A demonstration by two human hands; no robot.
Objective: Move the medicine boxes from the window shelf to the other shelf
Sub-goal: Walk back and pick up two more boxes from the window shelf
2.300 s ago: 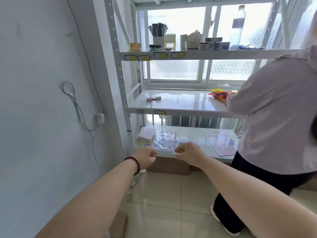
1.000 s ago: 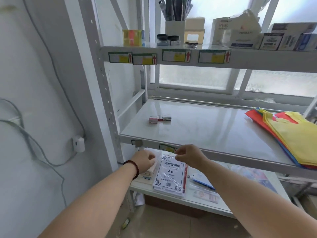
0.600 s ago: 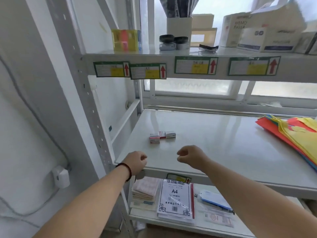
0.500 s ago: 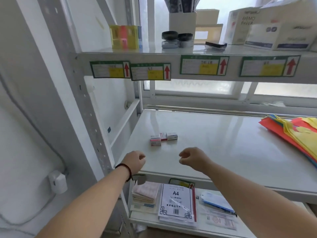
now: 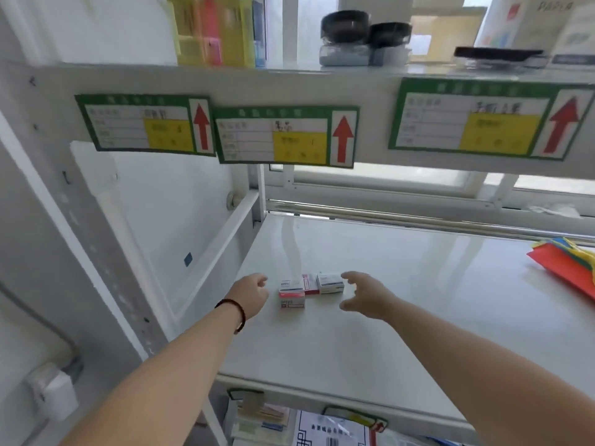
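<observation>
Medicine boxes (image 5: 309, 289) are seen lying in a small cluster on the white middle shelf (image 5: 418, 300) of a metal rack set against a window. Three boxes can be made out: a white and red one at the left, stacked or standing nearest the camera, a reddish one behind it in the middle, and a white and grey one at the right, all touching or just beside one another.

Both bare forearms are stretched over the shelf. The left hand (image 5: 252, 296), with a dark beaded bracelet (image 5: 233, 313) at its wrist, is held loosely curled just left of the boxes and is not touching them. The right hand (image 5: 365, 296) is spread, thumb and fingers apart, just right of the white and grey box; whether a fingertip touches that box cannot be told. Nothing is gripped by either hand.

Coloured folders (image 5: 570, 268) are seen at the right edge of the same shelf, well apart from the boxes. Green labels with red arrows (image 5: 283, 135) are fixed to the front lip of the shelf above, on which blurred yellow and pink items and dark-lidded jars are standing
</observation>
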